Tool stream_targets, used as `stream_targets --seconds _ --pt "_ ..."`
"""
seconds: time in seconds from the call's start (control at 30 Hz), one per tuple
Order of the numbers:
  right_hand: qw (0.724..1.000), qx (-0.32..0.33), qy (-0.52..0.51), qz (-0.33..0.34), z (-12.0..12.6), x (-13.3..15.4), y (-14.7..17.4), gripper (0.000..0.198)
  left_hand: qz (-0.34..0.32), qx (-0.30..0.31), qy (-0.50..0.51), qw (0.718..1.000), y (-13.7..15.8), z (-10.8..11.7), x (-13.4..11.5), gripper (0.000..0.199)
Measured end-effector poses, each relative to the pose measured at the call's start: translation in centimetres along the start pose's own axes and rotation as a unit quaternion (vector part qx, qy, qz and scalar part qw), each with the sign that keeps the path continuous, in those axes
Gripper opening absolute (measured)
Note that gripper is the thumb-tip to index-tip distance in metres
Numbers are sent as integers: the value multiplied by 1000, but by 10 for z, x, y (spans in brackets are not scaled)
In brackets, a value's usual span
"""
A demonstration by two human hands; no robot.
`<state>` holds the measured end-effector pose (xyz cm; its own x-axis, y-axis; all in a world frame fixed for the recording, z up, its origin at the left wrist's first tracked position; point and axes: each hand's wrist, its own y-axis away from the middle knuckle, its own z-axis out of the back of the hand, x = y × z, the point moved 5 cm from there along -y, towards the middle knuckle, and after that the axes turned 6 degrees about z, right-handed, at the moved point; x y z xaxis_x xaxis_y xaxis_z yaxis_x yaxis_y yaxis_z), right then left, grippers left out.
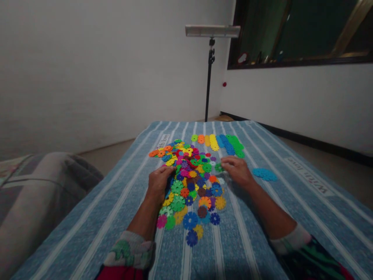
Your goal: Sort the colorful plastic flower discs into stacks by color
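Observation:
A heap of notched plastic discs (190, 220) in many colours is spread over the middle of the striped cloth. My left hand (159, 182) is at the heap's left side, its fingers closed together among the discs; whatever they pinch is hidden. Over on the right side of the heap, my right hand (238, 170) is closed with a green notched disc (219, 167) at its fingertips. Beyond the heap, discs lie in overlapping rows by colour, among them a yellow row (214, 142), a blue row (226, 144) and a green row (235, 146). Light blue discs (265, 174) overlap to the right of my right hand.
The blue-and-white striped cloth (96, 237) covers the table under everything. Behind its far edge stands a lamp on a black pole (209, 77). Grey fabric (52, 194) is bunched at the left. A dark-framed window (305, 31) is at the upper right.

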<state>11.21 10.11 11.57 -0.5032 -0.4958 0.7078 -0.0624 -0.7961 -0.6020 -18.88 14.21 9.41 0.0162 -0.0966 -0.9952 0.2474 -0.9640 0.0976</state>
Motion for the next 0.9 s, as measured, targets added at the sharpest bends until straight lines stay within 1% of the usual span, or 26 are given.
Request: stream_targets --seconds 0.07,0.13,0.2,0.27,0.43,0.63,0.77,0.9 --pt "994 -41 82 -55 35 -33 -17 14 0 1 4 1000 -1 0 0 24" --pt "981 -62 147 -106 64 -61 -31 12 3 -1 4 1000 -1 0 0 23" --pt "971 -58 187 -135 81 -81 -41 14 5 -1 1 1000 0 0 0 23" --pt "963 -49 214 -156 90 -94 -48 17 6 0 0 1000 0 0 0 24" --pt "950 -20 238 -199 91 -111 -54 18 7 1 0 1000 1 0 0 25" --pt "944 1 252 -215 86 -122 -54 17 9 0 -1 1000 0 1 1 24" --pt "934 29 293 -204 85 -124 -52 24 14 0 -4 1000 -1 1 3 25" --pt "930 20 324 -173 86 -117 -49 30 15 1 0 1000 -1 0 4 24"
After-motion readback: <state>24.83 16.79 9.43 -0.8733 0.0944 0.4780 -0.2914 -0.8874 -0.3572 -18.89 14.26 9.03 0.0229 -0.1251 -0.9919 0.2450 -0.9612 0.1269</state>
